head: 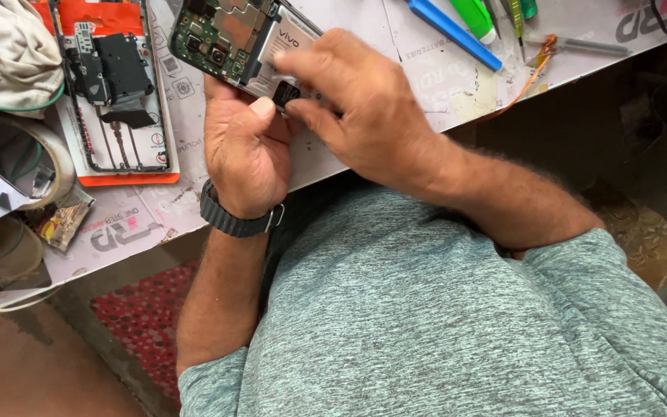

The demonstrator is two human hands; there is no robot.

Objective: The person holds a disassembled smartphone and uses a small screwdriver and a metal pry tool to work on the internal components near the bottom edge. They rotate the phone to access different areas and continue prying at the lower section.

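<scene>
From above, the opened phone sat over the counter, its back off and its green board and grey battery showing. The left hand was closed around the phone's lower end from beneath, thumb up over the edge, a dark watch on that wrist. The right hand came across the phone from the right, its fingertips pinched shut on a small black part at the battery's lower edge, just beside the left thumb.

To my eye the work called for a light, steady pinch: the part looked small and thin, so the phone should be held still by the left hand while the right moved it straight, not twisted. Keeping the thumb close as a brace seemed wise. Whether the part was still joined to the board, I could not tell.

Left of the phone lay a back frame on an orange card, and further left a tape roll and a cloth. Right of the phone lay a blue tool and a green one.
</scene>
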